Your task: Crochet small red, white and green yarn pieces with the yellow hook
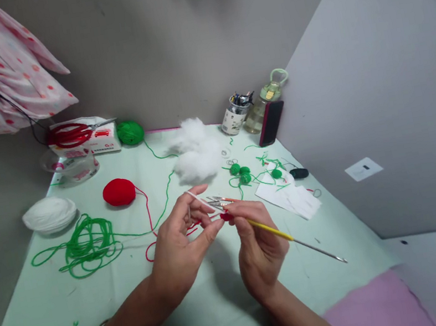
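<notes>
I have the red piece (226, 216) between the two hands, at the right fingertips; whether the left thumb touches it or stops just beside it, I can't tell. My right hand (259, 240) pinches the hook (269, 228), whose long axis runs from the red piece toward the near right, its bare metal end jutting past that hand. My left hand (176, 249) is across from it, loosely spread, a white strand (207, 202) over its index finger slanting right and near toward the red piece.
</notes>
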{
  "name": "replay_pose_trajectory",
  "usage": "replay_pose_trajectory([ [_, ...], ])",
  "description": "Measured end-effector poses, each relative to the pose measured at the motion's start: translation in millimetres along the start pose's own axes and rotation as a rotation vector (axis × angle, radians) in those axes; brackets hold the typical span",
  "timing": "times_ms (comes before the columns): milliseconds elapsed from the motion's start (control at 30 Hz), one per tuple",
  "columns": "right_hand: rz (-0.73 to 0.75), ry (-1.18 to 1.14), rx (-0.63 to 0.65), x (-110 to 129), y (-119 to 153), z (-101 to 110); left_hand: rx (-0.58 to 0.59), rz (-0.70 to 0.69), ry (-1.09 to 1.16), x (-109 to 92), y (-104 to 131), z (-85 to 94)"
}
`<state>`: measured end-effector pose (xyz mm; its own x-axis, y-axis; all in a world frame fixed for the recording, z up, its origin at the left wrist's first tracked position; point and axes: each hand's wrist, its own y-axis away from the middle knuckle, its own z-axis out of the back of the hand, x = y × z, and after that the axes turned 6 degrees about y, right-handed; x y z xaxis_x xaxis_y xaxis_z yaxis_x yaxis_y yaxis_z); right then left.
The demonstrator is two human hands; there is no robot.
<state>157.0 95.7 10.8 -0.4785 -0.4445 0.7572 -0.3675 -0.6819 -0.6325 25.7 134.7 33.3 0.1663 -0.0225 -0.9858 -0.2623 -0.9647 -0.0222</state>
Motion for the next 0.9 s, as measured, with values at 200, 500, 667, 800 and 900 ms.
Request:
replay_pose_trajectory([
  [200, 0.021, -0.003, 0.001, 0.3, 1.7, -0.1, 0.054, 0.143, 0.221, -4.2, -1.2, -3.0],
  [500, 0.295, 0.228, 0.042, -3.4, 1.8, 4.8, 0.016, 0.168, 0.301, -11.2, -1.1, -0.4],
  [667, 0.474, 0.262, 0.037, -8.5, 3.8, 13.0, 0.208, 0.373, 0.487, -15.6, -1.4, 6.2],
  [800, 0.206, -0.049, 0.157, -3.2, -7.4, 15.1, 0.273, 0.434, 0.484, -18.9, -3.9, 8.8],
  [900, 0.063, -0.126, 0.175, 0.8, -13.5, 16.5, 0.237, 0.352, 0.433, -17.9, -6.2, 11.0],
])
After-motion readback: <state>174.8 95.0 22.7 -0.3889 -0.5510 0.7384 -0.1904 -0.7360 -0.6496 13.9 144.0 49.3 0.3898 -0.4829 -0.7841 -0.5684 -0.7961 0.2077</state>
